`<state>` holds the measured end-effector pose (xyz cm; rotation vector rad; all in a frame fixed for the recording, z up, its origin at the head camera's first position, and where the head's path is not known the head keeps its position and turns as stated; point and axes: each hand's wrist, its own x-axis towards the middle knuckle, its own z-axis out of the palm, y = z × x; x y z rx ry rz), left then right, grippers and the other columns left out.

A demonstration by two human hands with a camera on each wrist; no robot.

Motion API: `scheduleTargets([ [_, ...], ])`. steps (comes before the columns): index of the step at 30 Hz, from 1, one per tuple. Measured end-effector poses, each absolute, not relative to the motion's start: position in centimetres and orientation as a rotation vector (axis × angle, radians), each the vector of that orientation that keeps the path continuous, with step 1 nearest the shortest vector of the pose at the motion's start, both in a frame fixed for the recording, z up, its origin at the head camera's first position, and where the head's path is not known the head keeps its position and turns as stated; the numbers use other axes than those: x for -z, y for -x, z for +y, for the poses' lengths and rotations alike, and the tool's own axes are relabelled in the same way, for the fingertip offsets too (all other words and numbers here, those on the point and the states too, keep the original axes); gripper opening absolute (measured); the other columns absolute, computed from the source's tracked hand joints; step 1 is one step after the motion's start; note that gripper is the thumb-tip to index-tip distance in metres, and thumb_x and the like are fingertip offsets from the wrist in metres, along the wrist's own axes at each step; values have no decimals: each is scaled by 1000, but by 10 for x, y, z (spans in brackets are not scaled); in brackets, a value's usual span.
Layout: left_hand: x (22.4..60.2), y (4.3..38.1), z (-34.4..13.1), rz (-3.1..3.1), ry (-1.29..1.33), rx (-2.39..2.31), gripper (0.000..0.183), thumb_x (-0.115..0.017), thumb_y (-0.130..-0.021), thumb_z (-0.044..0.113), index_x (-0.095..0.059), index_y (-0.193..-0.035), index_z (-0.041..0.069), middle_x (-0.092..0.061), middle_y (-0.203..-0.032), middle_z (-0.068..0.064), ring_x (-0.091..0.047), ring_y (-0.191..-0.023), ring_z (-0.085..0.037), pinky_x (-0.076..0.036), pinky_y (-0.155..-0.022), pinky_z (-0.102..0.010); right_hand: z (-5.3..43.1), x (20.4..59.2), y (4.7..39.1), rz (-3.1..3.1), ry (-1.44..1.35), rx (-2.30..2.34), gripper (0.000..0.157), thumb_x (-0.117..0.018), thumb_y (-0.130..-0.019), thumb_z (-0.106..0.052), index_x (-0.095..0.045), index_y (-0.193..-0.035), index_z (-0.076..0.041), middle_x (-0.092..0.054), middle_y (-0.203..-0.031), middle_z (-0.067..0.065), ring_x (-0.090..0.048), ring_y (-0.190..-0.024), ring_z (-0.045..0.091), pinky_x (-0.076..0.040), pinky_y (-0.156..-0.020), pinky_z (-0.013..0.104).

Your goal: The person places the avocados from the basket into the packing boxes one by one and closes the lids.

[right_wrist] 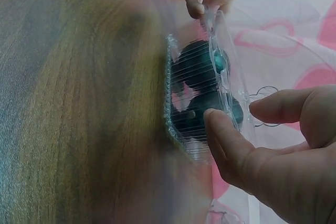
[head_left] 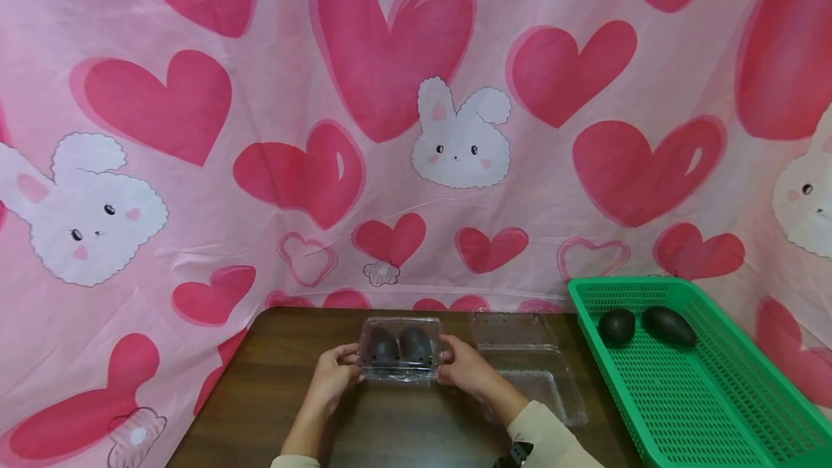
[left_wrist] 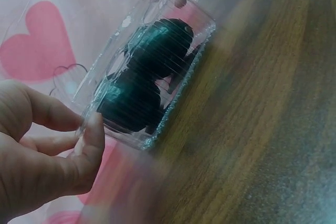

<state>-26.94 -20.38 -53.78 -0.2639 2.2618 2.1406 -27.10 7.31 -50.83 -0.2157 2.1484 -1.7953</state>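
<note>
A clear plastic clamshell container (head_left: 400,375) with its lid down sits in front of me on the table. Through its clear walls show two dark avocados (head_left: 382,347), side by side. My left hand (head_left: 331,379) pinches the left edge at the rim, thumb on one side and fingers on the other, as the left wrist view shows. On the opposite edge my right hand (head_left: 469,368) has its thumb and fingers around the rim. The ribbed side wall (right_wrist: 191,85) of the container shows in the right wrist view.
Right of my hands a second clear clamshell (head_left: 552,381) lies with its lid folded back, partly behind my right forearm. At the far right stands a green plastic basket (head_left: 689,396) holding two more avocados (head_left: 668,326). A pink heart-patterned cloth (head_left: 390,193) hangs behind the wooden table (head_left: 266,388).
</note>
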Motion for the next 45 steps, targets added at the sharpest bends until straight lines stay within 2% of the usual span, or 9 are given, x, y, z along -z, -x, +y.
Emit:
scheduleTargets([
  [4, 534, 267, -203, 2275, 260, -2136, 49, -52, -85, -19, -50, -133, -22, -58, -97, -18, -58, -76, -17, -62, -62, -25, 76, 507, 271, 2217, 222, 1709, 71, -67, -88, 8, -34, -151, 11, -61, -118, 24, -67, -86, 20, -66, -78, 36],
  [12, 524, 263, -204, 2439, 279, -1994, 43, -54, -89, -10, -54, -132, -19, -62, -102, -22, -60, -81, -18, -61, -67, -33, 89, 501, 262, 2599, 336, 1393, 63, -73, -87, -7, -48, -143, 8, -68, -119, 24, -66, -108, 37, -58, -94, 55],
  [18, 514, 259, -205, 2601, 262, -1896, 41, -57, -93, -5, -57, -132, -15, -64, -117, -32, -63, -103, -30, -57, -73, -30, 103, 490, 246, 2575, 397, 1526, 60, -72, -89, -3, -47, -141, 10, -64, -123, 32, -72, -99, 37, -64, -78, 42],
  [23, 505, 256, -202, 2681, 239, -1878, 38, -59, -93, -3, -60, -130, -12, -65, -120, -32, -62, -114, -37, -54, -83, -26, 116, 477, 237, 2552, 380, 1603, 58, -73, -90, -3, -48, -141, 9, -66, -123, 25, -73, -100, 33, -65, -79, 36],
  [29, 491, 251, -193, 2689, 159, -1922, 38, -62, -95, 0, -59, -130, -12, -66, -118, -30, -65, -111, -34, -54, -78, -18, 134, 461, 230, 2552, 331, 1642, 57, -72, -92, -4, -48, -142, 7, -65, -128, 25, -72, -106, 34, -65, -86, 39],
  [34, 485, 246, -179, 2697, 83, -1949, 39, -64, -95, 1, -59, -131, -12, -67, -120, -30, -68, -105, -32, -55, -76, -18, 151, 452, 224, 2548, 340, 1667, 54, -70, -96, -8, -48, -143, 4, -61, -133, 29, -71, -111, 36, -65, -89, 39],
  [38, 478, 243, -169, 2711, 44, -1956, 40, -66, -95, 3, -60, -132, -9, -67, -123, -30, -70, -104, -31, -56, -77, -19, 164, 442, 218, 2593, 300, 1651, 55, -72, -97, -14, -49, -145, -1, -62, -135, 22, -71, -112, 31, -65, -88, 34],
  [41, 472, 242, -161, 2703, -11, -1962, 39, -67, -95, 5, -62, -132, -7, -67, -123, -28, -70, -104, -31, -57, -81, -19, 175, 437, 214, 2634, 261, 1625, 56, -72, -98, -19, -48, -146, -5, -62, -137, 18, -70, -116, 31, -65, -90, 35],
  [45, 468, 239, -152, 2690, -82, -1956, 37, -68, -95, 7, -63, -130, -5, -69, -120, -24, -70, -103, -29, -58, -84, -20, 190, 431, 209, 2620, 268, 1642, 56, -69, -100, -21, -45, -148, -7, -59, -140, 19, -66, -122, 36, -64, -94, 38],
])
